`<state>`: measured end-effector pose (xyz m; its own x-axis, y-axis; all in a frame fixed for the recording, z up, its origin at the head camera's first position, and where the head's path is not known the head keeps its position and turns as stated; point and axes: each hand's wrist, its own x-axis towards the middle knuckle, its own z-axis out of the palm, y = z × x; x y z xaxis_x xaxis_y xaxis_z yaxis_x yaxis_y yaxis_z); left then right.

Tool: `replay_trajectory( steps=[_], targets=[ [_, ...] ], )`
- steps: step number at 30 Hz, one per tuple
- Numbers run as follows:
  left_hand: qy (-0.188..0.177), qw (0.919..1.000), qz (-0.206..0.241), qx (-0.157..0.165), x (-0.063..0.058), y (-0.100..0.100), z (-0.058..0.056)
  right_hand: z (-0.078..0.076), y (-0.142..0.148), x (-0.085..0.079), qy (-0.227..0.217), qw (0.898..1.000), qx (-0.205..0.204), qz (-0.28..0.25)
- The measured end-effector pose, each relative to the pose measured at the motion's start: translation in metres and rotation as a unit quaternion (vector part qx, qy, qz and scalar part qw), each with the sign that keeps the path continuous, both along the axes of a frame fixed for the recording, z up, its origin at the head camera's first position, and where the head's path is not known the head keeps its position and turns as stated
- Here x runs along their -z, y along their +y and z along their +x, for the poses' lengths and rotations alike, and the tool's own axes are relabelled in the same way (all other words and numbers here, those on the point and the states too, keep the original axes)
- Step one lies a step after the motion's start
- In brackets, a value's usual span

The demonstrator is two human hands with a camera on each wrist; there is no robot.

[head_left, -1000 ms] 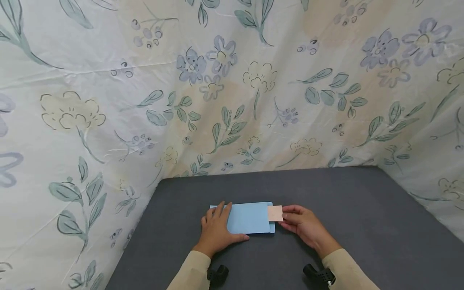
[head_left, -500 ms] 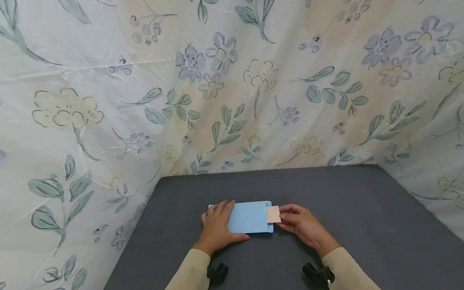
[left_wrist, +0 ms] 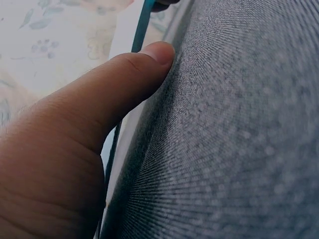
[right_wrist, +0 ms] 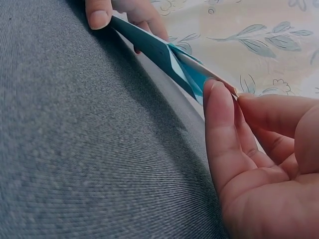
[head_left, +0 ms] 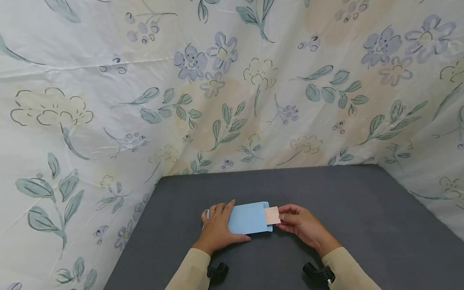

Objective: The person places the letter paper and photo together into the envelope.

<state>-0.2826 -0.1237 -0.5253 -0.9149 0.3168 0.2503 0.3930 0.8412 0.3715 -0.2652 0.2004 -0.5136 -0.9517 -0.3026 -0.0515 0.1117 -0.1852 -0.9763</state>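
A light blue paper envelope (head_left: 248, 218) lies crosswise over the dark table in the head view. My left hand (head_left: 217, 227) grips its left part, thumb along the near edge and fingers at the far edge. From the envelope's open right end sticks a pale pink card (head_left: 272, 215), partly inside. My right hand (head_left: 304, 225) pinches the card's outer end between thumb and fingers. In the right wrist view the envelope (right_wrist: 149, 45) is seen nearly edge-on, its mouth gaping around the card (right_wrist: 217, 74). The card's inner part is hidden.
A dark grey table surface (head_left: 326, 189) spreads around the hands. Behind it and at both sides hangs a pale floral cloth (head_left: 232, 100). Black straps with camera mounts (head_left: 319, 274) sit at both wrists, over beige sleeves (head_left: 348, 270).
The envelope and the card have shifted slightly left, and the envelope has turned a little. The right fingers moved a little left with the card. The left hand has barely moved.
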Motion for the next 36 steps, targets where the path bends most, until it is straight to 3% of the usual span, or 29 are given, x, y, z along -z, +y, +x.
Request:
replay_trajectory(
  steps=[12, 36],
  targets=[
    [0.019, 0.9998, -0.001, 0.008, -0.001, 0.004, 0.002, -0.004, 0.000, 0.000, -0.012, 1.000, 0.013, 0.000],
    [0.006, 0.9999, 0.006, 0.006, -0.007, 0.012, -0.003, -0.012, -0.004, -0.004, -0.018, 1.000, 0.006, 0.004]
  ],
)
